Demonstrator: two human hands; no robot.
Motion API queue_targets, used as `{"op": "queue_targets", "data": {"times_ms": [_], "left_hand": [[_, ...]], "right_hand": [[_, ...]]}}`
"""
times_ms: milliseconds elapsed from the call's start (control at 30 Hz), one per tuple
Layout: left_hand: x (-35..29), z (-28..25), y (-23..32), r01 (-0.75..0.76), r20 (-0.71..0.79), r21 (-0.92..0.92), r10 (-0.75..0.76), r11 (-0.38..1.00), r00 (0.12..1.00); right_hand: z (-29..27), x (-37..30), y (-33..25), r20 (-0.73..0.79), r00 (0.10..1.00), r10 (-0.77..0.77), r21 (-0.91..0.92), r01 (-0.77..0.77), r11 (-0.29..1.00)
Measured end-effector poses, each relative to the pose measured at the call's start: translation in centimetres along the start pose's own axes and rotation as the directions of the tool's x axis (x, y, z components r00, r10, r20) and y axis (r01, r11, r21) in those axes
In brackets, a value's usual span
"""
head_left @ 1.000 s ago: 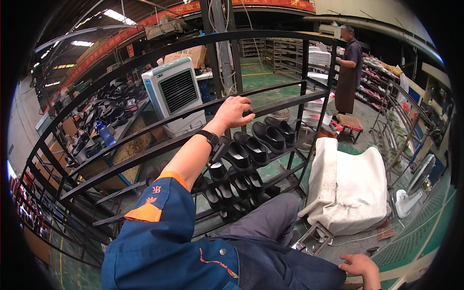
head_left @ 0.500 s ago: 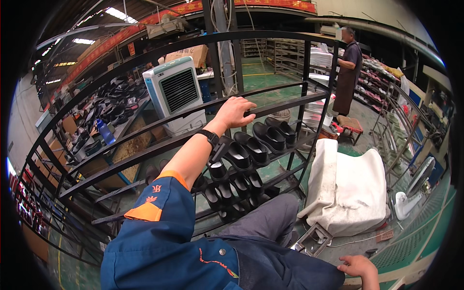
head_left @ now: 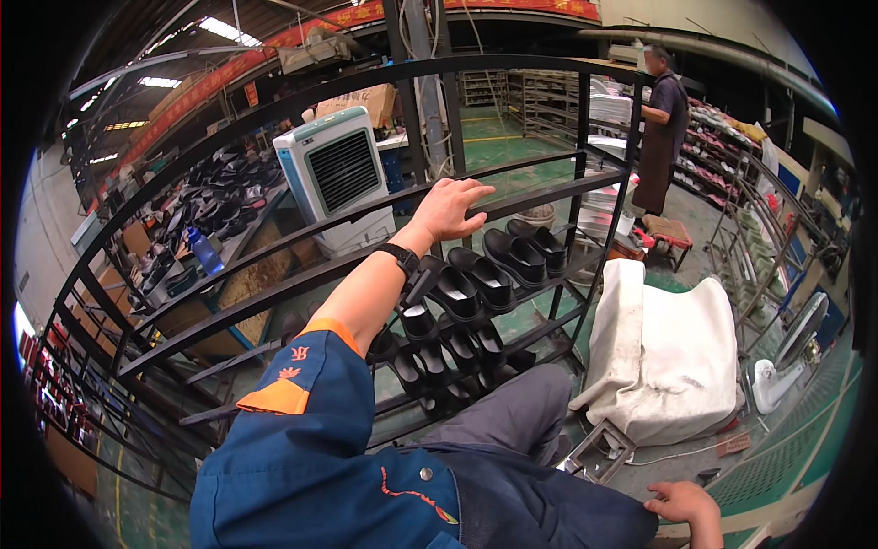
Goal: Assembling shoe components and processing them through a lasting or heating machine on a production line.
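Observation:
My left hand (head_left: 450,209) reaches out over the top rails of a black metal shoe rack (head_left: 540,196). Its fingers are stretched to the right and the thumb is apart, with nothing held; whether the palm presses on the rail cannot be told. Below and right of it, black shoes (head_left: 515,257) stand in rows on the rack's slanted tiers, some partly hidden by my forearm. At the lower right my right hand (head_left: 686,503) lies loosely beside my thigh, by a pale edge, its fingers extended and holding nothing visible.
A white cloth-covered bulky object (head_left: 663,352) stands to the right, with a white fan (head_left: 782,371) beyond. Behind the rack are an air cooler (head_left: 343,174) and a table heaped with shoes (head_left: 215,201). A person in an apron (head_left: 660,128) stands at stacked shelves, far right.
The view has shifted slightly, so the rack and covered object sit a little differently. Both my hands keep nearly the same pose and place.

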State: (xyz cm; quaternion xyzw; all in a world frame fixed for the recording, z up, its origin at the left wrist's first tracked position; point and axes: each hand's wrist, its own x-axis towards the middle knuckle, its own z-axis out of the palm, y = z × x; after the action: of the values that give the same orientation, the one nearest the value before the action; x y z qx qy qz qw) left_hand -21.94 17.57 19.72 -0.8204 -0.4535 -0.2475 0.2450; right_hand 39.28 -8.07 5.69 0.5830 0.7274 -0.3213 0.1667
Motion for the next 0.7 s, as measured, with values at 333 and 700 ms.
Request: {"op": "queue_targets", "data": {"times_ms": [333, 700], "left_hand": [[0.0, -0.3, 0.2, 0.028, 0.017, 0.011, -0.028, 1.000, 0.999], [-0.2, -0.6, 0.6, 0.118, 0.012, -0.116, -0.118, 0.986, 0.993]], "right_hand": [[0.9, 0.7, 1.2, -0.041, 0.999, -0.029, -0.042, 0.027, 0.999], [0.6, 0.4, 0.5, -0.019, 1.000, 0.012, -0.039, -0.013, 0.999]]}}
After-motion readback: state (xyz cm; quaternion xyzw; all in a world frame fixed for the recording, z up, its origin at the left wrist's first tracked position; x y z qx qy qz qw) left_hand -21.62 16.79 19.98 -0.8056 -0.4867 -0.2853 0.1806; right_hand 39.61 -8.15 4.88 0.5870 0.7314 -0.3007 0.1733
